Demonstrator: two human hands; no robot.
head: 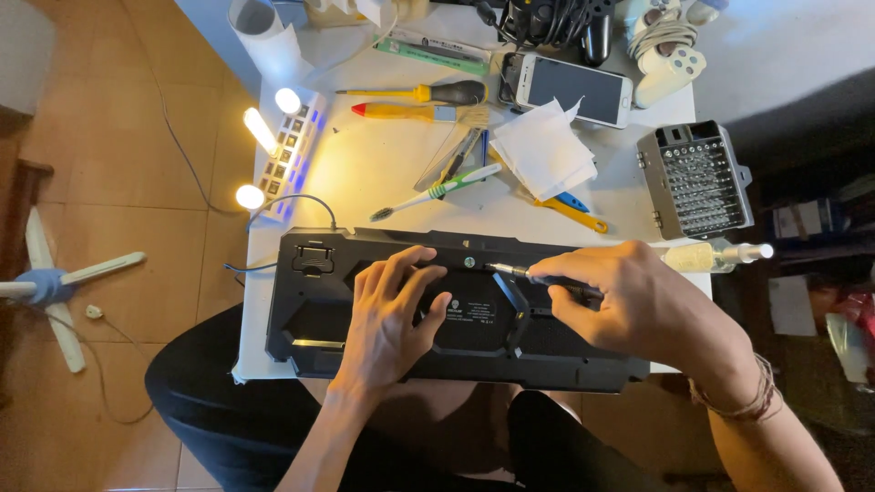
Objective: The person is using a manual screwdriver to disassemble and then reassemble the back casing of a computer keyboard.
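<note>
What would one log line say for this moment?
left hand: flat on keyboard back | right hand: holds precision screwdriver | tip: at screw

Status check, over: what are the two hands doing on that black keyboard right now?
Left hand flat on upturned black keyboard, steadying. Right hand grips small screwdriver, tip near screw at top edge. Nothing blocking.

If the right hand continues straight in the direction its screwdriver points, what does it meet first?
Probably the screw in the keyboard's back: the right hand aims the screwdriver leftward, its tip beside that screw; actual contact is unclear.
</note>
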